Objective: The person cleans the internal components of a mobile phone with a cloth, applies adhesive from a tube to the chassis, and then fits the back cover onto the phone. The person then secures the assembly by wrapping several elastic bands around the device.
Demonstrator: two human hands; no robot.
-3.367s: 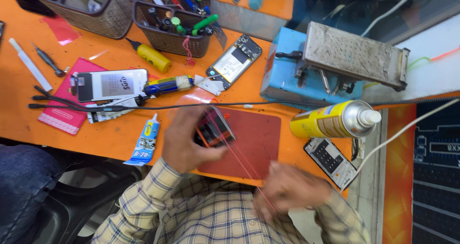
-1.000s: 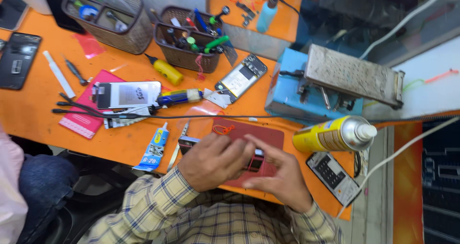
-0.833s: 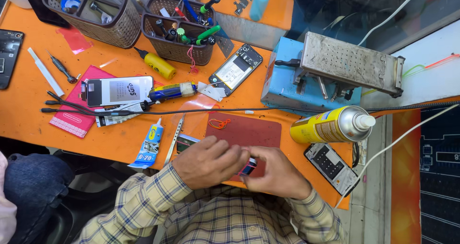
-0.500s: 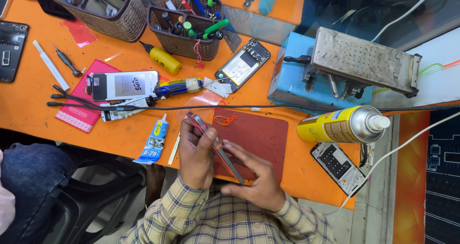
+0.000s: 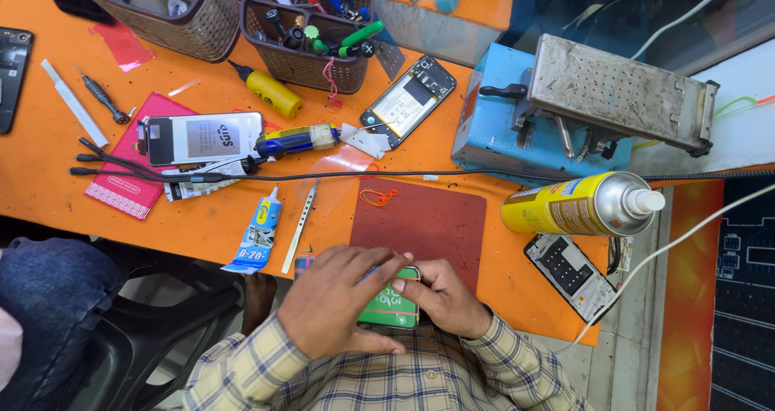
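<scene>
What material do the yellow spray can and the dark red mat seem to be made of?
The yellow spray can looks like painted metal: its bare shoulder near the white nozzle is shiny and silvery. The dark red mat looks like matte rubber or silicone, flat with no glare, though the look leaves this open.

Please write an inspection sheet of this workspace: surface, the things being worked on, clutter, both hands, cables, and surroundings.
Surface: orange table with a dark red mat.
Job's things: a phone with a green screen at the near table edge.
Clutter: yellow spray can lying on its side, glue tube, tweezers, opened phone, two tool baskets.
Grips: left hand lies flat over the phone; right hand holds its right edge.
Cables: black cable across the table; white cable at the right.
Surroundings: blue machine with a metal plate; another person's blue-trousered leg at the left.
</scene>
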